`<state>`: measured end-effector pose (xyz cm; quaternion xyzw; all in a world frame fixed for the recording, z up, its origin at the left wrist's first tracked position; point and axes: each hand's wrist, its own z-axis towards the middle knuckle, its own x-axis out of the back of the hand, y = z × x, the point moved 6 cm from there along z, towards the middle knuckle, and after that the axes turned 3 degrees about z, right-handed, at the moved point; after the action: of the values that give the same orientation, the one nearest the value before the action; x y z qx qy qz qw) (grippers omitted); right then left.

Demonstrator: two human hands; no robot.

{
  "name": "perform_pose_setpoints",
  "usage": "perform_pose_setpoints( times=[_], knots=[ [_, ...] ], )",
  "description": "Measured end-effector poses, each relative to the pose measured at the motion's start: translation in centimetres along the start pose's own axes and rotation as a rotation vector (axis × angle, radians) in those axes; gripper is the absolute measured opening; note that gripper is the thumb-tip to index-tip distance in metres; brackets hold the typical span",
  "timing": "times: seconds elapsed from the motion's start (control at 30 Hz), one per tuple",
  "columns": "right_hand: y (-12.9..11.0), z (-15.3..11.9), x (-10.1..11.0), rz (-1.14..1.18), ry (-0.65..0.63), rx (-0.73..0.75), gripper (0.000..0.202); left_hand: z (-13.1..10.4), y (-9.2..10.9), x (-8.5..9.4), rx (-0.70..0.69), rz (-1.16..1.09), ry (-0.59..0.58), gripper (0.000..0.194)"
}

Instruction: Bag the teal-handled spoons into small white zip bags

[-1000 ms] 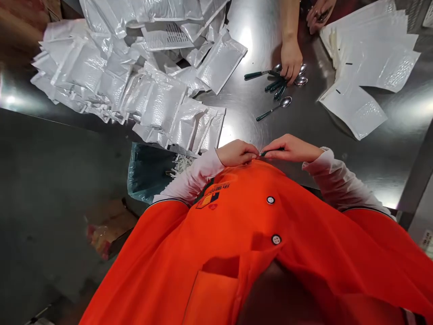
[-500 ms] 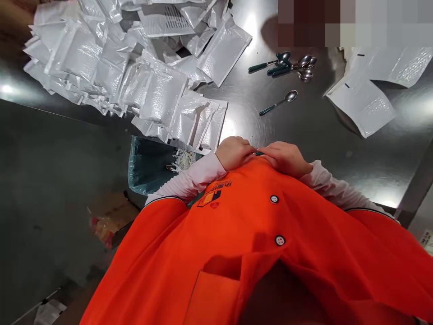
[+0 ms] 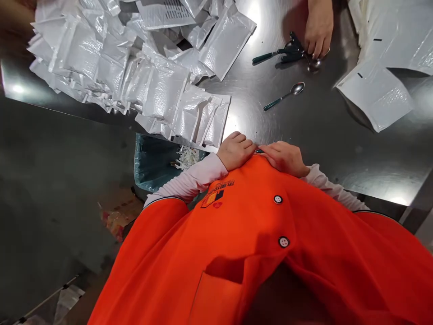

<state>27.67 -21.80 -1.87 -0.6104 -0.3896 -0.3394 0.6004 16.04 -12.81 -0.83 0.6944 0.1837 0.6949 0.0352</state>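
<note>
Close against my orange shirt, at the table's near edge, my left hand (image 3: 236, 151) and my right hand (image 3: 284, 158) meet with fingers closed. Between them shows a short piece of a dark green handle (image 3: 259, 150), matching the handles of the spoons on the table; the rest of this spoon is hidden by my hands. A single spoon (image 3: 284, 96) with a dark green handle lies farther in on the steel table. Beyond it is a small heap of spoons (image 3: 292, 54), with another person's hand (image 3: 318, 34) reaching down onto it.
Many white padded mailers (image 3: 162, 90) are piled at the left of the steel table (image 3: 324, 140). More white mailers (image 3: 379, 95) lie at the right. Below the table's left edge stands a bin with a blue-green liner (image 3: 149, 162), holding paper scraps. A cardboard box (image 3: 122, 210) is on the floor.
Another person's hand has come in from the top onto the heap of spoons, and some spoons there have shifted. My hands stay together at my chest, nearly unmoved. The view has shifted slightly.
</note>
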Motion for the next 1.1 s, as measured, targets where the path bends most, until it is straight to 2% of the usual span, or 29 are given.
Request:
perform_pose_setpoints(
  times=[0.37, 0.6, 0.9, 1.0, 1.1],
  knots=[
    [-0.4, 0.4, 0.5, -0.056, 0.103, -0.047, 0.041, 0.0, -0.8, -0.1, 0.197, -0.235, 0.033, 0.033],
    [0.1, 0.8, 0.7, -0.008, 0.072, -0.105, 0.038, 0.2, -1.3, -0.4, 0.332, -0.357, 0.079, 0.039],
    [0.2, 1.2, 1.0, -0.002, 0.13, -0.085, 0.041, 0.2, -1.2, -0.6, 0.373, -0.356, 0.072, 0.039],
    [0.6, 1.2, 1.0, 0.038, 0.114, -0.122, 0.042, 0.4, -1.2, -1.0, 0.375, -0.313, 0.079, 0.036],
    [1.7, 1.7, 0.4, 0.138, 0.019, -0.153, 0.04, 0.6, -2.4, -1.2, 0.427, -0.347, 0.049, 0.027]
  ],
)
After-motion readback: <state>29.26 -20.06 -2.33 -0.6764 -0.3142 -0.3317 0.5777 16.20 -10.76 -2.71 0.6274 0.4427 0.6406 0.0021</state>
